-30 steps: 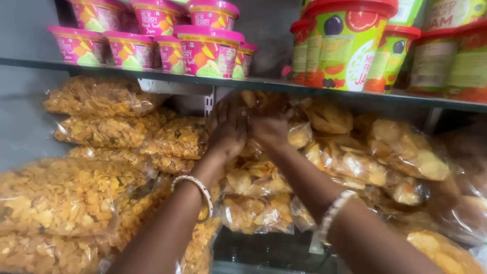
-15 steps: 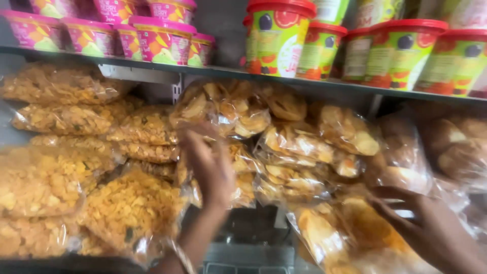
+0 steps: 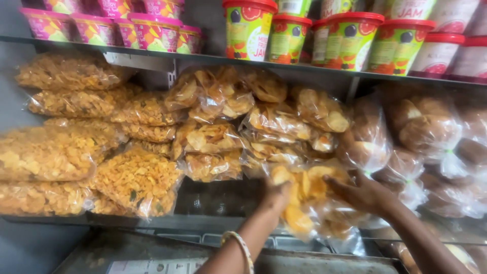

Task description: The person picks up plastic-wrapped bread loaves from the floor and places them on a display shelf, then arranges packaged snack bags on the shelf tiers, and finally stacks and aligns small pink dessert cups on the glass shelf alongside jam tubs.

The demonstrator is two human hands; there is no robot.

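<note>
Hands (image 3: 365, 193) around chip bag (image 3: 304, 198).

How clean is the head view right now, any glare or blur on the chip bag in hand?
Head view: the clear chip bag between left hand and right hand is softly blurred; glare streaks the plastic; the buns at right look hazy; the shelf underside is dim.

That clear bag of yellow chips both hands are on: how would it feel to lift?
The bag of chips probably feels light and puffy. Its thin clear film looks crinkly and floppy, likely slippery. The left hand and right hand flank it; squeezing would likely break chips.
</note>
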